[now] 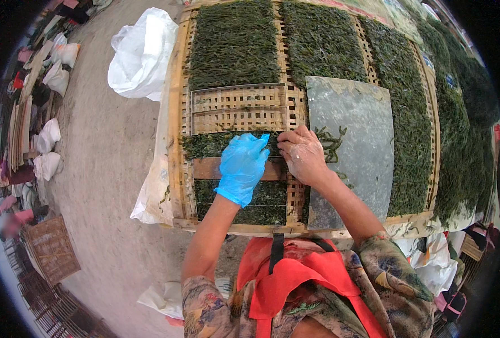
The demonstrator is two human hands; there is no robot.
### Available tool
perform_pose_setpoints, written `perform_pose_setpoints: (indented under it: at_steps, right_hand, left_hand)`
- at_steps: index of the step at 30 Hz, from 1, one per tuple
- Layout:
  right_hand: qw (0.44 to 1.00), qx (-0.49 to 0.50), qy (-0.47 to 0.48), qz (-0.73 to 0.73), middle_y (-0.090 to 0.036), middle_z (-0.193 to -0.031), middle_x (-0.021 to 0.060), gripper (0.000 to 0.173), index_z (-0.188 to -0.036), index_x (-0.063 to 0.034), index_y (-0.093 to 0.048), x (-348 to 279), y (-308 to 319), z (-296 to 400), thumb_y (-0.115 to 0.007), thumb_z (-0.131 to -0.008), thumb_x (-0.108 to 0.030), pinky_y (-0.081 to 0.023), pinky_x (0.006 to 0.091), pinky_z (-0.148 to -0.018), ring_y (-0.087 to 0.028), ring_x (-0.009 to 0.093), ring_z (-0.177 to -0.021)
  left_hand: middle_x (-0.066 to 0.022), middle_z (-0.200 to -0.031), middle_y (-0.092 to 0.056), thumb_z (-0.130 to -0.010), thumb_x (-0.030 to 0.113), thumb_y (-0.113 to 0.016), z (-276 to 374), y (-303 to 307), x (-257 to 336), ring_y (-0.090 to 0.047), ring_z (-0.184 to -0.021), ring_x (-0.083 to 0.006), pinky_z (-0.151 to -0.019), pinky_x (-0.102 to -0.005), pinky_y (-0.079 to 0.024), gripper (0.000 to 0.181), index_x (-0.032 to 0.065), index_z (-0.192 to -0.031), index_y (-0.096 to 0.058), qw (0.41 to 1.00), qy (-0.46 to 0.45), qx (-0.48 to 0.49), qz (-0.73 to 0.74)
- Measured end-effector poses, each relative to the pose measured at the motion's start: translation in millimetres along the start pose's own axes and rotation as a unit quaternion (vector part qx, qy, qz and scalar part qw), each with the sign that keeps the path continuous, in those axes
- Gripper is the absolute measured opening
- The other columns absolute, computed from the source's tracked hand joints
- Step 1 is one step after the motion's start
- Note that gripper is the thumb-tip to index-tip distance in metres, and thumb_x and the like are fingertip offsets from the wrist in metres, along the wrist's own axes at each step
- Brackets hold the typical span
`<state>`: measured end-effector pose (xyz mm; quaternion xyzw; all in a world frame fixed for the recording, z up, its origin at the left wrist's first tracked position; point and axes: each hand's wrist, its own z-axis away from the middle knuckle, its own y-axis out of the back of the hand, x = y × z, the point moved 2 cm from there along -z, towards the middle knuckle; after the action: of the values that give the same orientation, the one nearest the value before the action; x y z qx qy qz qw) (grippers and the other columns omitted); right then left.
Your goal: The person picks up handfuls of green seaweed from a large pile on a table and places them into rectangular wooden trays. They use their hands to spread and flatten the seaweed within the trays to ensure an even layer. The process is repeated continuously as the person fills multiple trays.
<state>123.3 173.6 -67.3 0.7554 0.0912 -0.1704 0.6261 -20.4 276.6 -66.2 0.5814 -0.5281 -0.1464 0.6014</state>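
Observation:
My left hand [244, 164], in a blue disposable glove, lies over a band of dark green seaweed [207, 145]. Its palm crosses a wooden slat [205, 168]. Close beside it, my bare right hand [302, 154] has its curled fingers at the right end of that band; what its fingertips hold is hidden. A thin rectangular frame [238, 86] surrounds the work on a woven bamboo screen [239, 107], its lattice bare above the band. More seaweed [241, 213] fills the frame's near end. Right of my hands lies a grey metal sheet [351, 139] with loose seaweed strands [332, 143] on it.
Flat seaweed sheets [233, 42] cover the screen's far side and right column [402, 126]. A large seaweed heap [465, 126] stands at the right. A white plastic sack [142, 55] is beside the screen's left edge. White bags [47, 164] and a wicker panel [51, 249] line the far left.

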Motion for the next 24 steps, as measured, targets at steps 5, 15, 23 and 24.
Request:
perform_pose_setpoints:
  at_steps: [5, 15, 23, 24]
  right_hand:
    - [0.999, 0.048, 0.012, -0.019, -0.063, -0.102, 0.0014, 0.012, -0.083, -0.0063, -0.070, -3, 8, -2, -0.067, -0.071, -0.008, -0.043, 0.0356, -0.086, -0.052, 0.022, -0.099]
    - [0.996, 0.004, -0.005, -0.091, -0.061, -0.114, 0.0036, 0.023, -0.093, -0.0029, -0.069, 0, 15, 6, -0.072, -0.071, -0.009, -0.041, 0.0403, -0.089, -0.052, 0.027, -0.107]
    - [0.997, 0.013, -0.079, -0.003, -0.045, -0.132, 0.0112, 0.060, -0.122, -0.0034, -0.049, 13, -1, 12, -0.071, -0.066, -0.002, -0.029, 0.0474, -0.102, -0.041, 0.032, -0.125]
    - [0.997, 0.053, -0.061, 0.000, -0.049, -0.125, 0.0122, 0.052, -0.113, -0.0031, -0.051, 14, -5, 12, -0.069, -0.064, 0.000, -0.032, 0.0470, -0.099, -0.044, 0.032, -0.122]
  left_hand:
    - [-0.0095, -0.079, -0.058, -0.085, 0.017, -0.066, -9, -33, 0, -0.058, -0.075, -0.0291, -0.062, -0.0419, -0.050, 0.009, 0.0120, -0.092, -0.069, 1.000, 0.014, -0.024, -0.004]
    - [-0.0124, -0.096, -0.063, -0.084, 0.017, -0.068, -6, -26, 4, -0.061, -0.084, -0.0316, -0.070, -0.0432, -0.052, 0.026, 0.0085, -0.109, -0.067, 0.995, 0.040, -0.044, 0.079]
    - [-0.0102, -0.144, -0.046, -0.086, 0.026, -0.065, 17, -21, 28, -0.042, -0.133, -0.0321, -0.107, -0.0459, -0.035, 0.057, 0.0076, -0.138, -0.050, 0.993, -0.058, -0.096, -0.023]
    - [-0.0080, -0.149, -0.040, -0.087, 0.031, -0.062, 18, -25, 26, -0.037, -0.137, -0.0318, -0.111, -0.0482, -0.027, 0.059, 0.0086, -0.140, -0.047, 0.991, -0.047, -0.124, -0.025]
